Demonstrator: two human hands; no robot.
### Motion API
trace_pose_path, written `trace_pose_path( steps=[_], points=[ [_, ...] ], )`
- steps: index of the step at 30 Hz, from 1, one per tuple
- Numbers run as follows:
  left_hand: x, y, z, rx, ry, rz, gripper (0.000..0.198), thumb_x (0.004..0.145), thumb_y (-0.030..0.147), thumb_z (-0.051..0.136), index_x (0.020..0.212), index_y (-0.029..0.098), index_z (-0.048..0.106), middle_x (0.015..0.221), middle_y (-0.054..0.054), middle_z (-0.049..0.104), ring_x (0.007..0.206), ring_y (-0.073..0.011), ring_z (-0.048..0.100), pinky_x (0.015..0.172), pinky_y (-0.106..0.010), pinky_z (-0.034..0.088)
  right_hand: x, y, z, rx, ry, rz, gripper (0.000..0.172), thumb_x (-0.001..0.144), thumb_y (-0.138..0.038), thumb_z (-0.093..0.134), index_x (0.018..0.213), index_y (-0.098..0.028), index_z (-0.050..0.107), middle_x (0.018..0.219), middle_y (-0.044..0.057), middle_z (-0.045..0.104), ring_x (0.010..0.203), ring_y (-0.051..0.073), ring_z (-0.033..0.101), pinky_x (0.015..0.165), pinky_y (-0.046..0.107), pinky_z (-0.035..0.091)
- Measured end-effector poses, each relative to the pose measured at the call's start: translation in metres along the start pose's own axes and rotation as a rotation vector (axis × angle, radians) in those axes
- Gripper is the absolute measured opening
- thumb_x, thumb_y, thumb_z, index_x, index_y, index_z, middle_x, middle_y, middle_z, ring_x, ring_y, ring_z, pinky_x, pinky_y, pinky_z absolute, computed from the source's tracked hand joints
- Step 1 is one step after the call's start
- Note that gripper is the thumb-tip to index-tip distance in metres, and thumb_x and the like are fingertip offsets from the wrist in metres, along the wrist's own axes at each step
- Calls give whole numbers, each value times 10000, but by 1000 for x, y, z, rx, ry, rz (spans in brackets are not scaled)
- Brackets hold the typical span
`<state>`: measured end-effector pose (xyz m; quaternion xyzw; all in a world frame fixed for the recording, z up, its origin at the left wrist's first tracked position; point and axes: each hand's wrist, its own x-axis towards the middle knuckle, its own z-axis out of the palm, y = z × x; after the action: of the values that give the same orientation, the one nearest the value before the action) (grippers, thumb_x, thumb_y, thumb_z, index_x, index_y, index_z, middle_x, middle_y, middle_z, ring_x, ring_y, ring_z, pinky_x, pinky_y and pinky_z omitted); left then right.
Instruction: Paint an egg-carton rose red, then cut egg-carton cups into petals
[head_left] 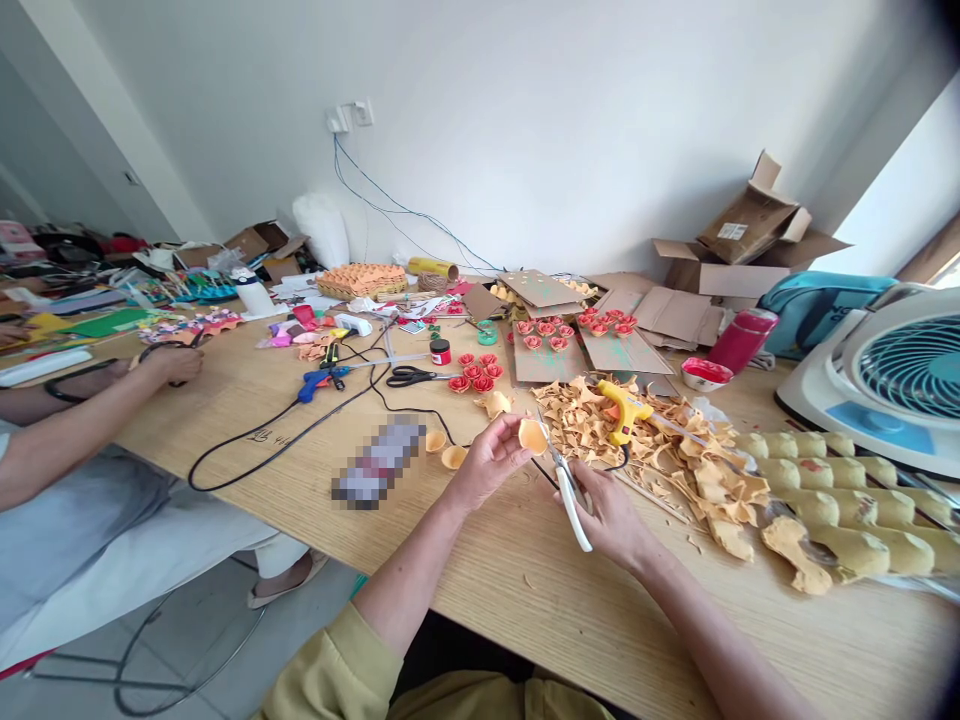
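My left hand (491, 460) pinches an orange egg-carton cup (533, 436) by its side, with the cup's open face turned up. In my right hand (604, 510) is a pair of white-handled scissors (574, 505), its blades pointing up beside the right rim of the cup. Whether the blades touch the rim, I cannot tell. Two more orange cups, one cut cup (454, 457) and another just behind it, stand on the table left of my left hand. Behind my hands lies a pile of orange carton scraps (570, 410).
A yellow glue gun (624, 410) rests on the scraps. Uncut egg cartons (840, 500) and a fan (900, 350) are at right. Red paper roses (476, 372), black scissors (411, 376) and a blue glue gun (319, 383) lie farther back. At left, another person's hand (180, 365) works.
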<state>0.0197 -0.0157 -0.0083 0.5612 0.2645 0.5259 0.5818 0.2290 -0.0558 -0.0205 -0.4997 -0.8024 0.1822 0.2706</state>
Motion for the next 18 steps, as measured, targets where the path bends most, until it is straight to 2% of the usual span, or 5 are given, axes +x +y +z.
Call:
trace_pose_path(
  steps=[10, 18],
  points=[
    [2, -1, -1, -50, 13, -17, 512, 750, 347, 842, 1183, 178, 628, 1372, -140, 623, 1232, -265, 599, 1007, -353, 471, -1, 2, 0, 22, 28, -40, 304, 966, -457, 441, 767, -228, 438, 709, 1, 538, 706, 177, 500, 710, 315, 387],
    [1, 0, -5, -45, 13, -12, 492, 780, 364, 814, 1197, 183, 624, 1297, -128, 650, 1092, -217, 626, 789, -261, 472, -3, 1, -2, 34, 69, -57, 366, 982, -488, 421, 723, -230, 429, 649, -9, 501, 647, 159, 463, 635, 293, 353]
  ],
)
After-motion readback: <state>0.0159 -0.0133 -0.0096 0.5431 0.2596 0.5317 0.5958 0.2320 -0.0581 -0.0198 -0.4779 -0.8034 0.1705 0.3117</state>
